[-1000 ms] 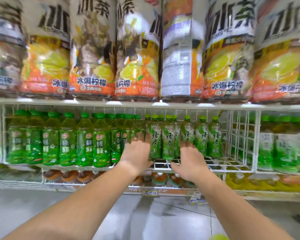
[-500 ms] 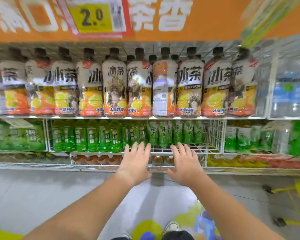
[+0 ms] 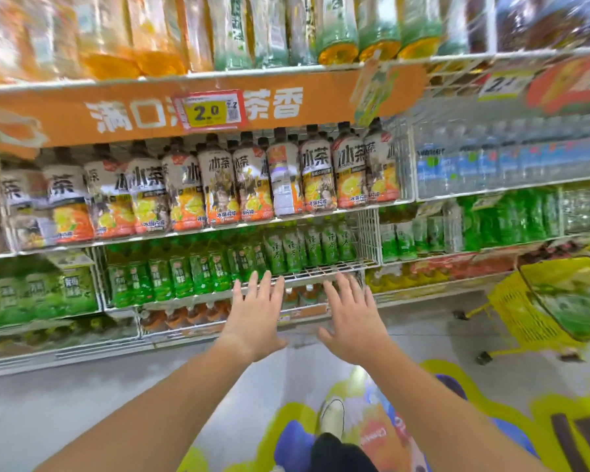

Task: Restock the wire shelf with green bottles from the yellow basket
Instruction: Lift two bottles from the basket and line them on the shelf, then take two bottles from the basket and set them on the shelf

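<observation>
Green tea bottles (image 3: pixel 307 250) stand in rows at the back of the white wire shelf (image 3: pixel 324 269), whose front strip is bare. More green bottles (image 3: pixel 171 274) fill the shelf to the left. My left hand (image 3: pixel 256 315) and my right hand (image 3: pixel 351 318) hover in front of the shelf edge, fingers spread, holding nothing and touching nothing. The yellow basket (image 3: pixel 511 315) stands on the floor at the right, with blurred green bottles (image 3: pixel 573 301) inside it.
Lemon iced tea bottles (image 3: pixel 218 189) line the shelf above, under an orange banner with a 2.0 price tag (image 3: pixel 209 112). Water bottles (image 3: pixel 491 161) sit upper right. Brown drink bottles (image 3: pixel 191 313) fill the lowest shelf. My shoe (image 3: pixel 332 417) stands on a colourful floor sticker.
Both hands have pulled back from the bottles on the wire shelf and opened. The view has drawn away and swung right, bringing the yellow basket into sight.
</observation>
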